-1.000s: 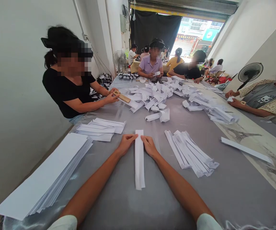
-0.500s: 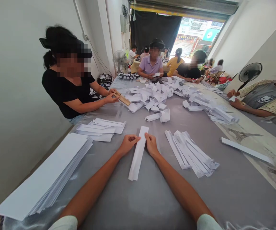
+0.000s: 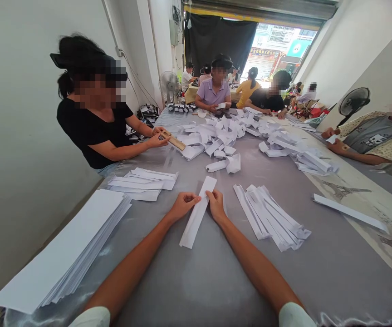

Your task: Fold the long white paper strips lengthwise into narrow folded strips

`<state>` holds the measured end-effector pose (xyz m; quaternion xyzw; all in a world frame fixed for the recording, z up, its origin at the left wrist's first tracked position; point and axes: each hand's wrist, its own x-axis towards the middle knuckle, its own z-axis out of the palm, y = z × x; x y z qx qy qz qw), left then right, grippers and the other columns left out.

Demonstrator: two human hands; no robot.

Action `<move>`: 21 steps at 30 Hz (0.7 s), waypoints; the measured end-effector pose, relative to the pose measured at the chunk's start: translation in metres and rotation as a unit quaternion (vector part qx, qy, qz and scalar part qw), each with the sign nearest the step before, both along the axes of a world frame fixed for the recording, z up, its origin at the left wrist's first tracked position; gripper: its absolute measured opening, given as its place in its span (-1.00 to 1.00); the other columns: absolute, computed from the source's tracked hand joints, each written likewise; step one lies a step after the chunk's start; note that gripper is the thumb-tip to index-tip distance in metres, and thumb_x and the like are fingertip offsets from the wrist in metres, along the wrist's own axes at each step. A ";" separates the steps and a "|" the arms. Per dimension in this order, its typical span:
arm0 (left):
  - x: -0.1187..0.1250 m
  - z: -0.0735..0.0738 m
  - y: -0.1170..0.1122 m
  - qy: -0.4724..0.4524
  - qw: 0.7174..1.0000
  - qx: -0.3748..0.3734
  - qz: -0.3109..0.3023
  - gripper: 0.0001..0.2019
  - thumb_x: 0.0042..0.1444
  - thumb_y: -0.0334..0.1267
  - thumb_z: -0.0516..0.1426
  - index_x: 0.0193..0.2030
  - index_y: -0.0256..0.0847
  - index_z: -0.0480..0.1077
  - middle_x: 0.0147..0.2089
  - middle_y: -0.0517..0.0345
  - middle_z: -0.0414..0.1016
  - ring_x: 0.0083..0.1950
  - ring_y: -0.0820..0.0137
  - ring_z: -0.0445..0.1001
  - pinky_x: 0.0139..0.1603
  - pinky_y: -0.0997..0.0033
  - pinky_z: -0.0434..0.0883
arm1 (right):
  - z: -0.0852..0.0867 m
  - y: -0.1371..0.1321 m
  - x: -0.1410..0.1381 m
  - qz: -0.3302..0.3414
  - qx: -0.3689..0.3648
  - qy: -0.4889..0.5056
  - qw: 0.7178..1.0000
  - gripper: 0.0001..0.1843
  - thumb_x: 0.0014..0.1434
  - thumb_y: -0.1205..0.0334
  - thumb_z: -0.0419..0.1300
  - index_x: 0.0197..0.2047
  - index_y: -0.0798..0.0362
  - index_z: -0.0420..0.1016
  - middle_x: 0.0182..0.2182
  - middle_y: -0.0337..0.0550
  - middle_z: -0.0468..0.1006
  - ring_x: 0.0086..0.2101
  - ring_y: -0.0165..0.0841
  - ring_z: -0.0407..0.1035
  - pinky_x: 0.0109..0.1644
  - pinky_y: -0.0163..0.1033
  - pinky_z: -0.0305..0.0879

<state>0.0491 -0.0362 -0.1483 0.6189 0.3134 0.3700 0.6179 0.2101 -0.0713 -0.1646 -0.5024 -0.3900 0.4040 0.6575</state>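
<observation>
Left grip, right grip pinching strip

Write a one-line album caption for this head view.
Left hand and right hand pinch a white paper strip on the grey table, sheet stack and folded strips alongside.

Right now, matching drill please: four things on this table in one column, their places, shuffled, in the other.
1 paper strip
2 sheet stack
3 folded strip pile
4 wooden tool

A in a co-worker's hand
B pinched between the left hand and the right hand
C along the left edge of the table
D just right of the right hand

Pairs: 1-B, 2-C, 3-D, 4-A
</observation>
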 end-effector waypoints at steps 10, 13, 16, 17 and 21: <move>-0.001 -0.001 -0.001 0.053 0.998 0.036 -0.017 -0.51 0.11 0.16 0.36 -0.53 -0.27 0.53 -0.56 0.22 0.36 -0.50 0.49 0.23 -0.45 0.46 0.12 | -0.010 0.006 0.004 -0.022 -0.030 0.062 0.997 -0.73 0.07 -0.05 0.16 -0.45 -0.06 0.26 -0.56 -0.33 0.30 -0.53 -0.36 0.19 -0.52 -0.26 0.15; -0.001 0.001 -0.002 0.050 0.997 0.043 -0.027 -0.49 0.14 0.17 0.33 -0.53 -0.27 0.50 -0.56 0.23 0.34 -0.49 0.49 0.21 -0.45 0.45 0.10 | -0.009 0.005 0.005 -0.015 -0.030 0.060 0.998 -0.74 0.07 -0.04 0.18 -0.43 -0.06 0.29 -0.55 -0.33 0.30 -0.52 -0.37 0.19 -0.51 -0.26 0.17; -0.001 0.002 -0.002 0.046 0.998 0.037 -0.025 -0.51 0.10 0.17 0.36 -0.51 -0.26 0.51 -0.54 0.22 0.36 -0.48 0.48 0.23 -0.45 0.45 0.11 | -0.008 0.004 0.005 -0.001 -0.028 0.050 0.998 -0.71 0.06 -0.06 0.26 -0.41 -0.04 0.35 -0.55 -0.33 0.33 -0.53 -0.37 0.17 -0.52 -0.25 0.15; -0.001 0.003 -0.002 0.046 0.998 0.035 -0.022 -0.51 0.09 0.18 0.36 -0.51 -0.26 0.50 -0.54 0.22 0.36 -0.48 0.47 0.23 -0.45 0.45 0.11 | -0.008 0.005 0.005 0.002 -0.028 0.048 0.998 -0.70 0.06 -0.07 0.28 -0.41 -0.04 0.36 -0.55 -0.33 0.33 -0.53 -0.37 0.16 -0.52 -0.25 0.14; 0.000 0.004 -0.003 0.050 0.997 0.045 -0.025 -0.49 0.11 0.19 0.34 -0.53 -0.25 0.48 -0.54 0.23 0.32 -0.47 0.47 0.20 -0.44 0.45 0.11 | -0.009 0.007 0.006 -0.005 -0.022 0.046 0.999 -0.68 0.08 -0.08 0.26 -0.44 -0.03 0.35 -0.55 -0.33 0.33 -0.50 -0.37 0.17 -0.45 -0.25 0.15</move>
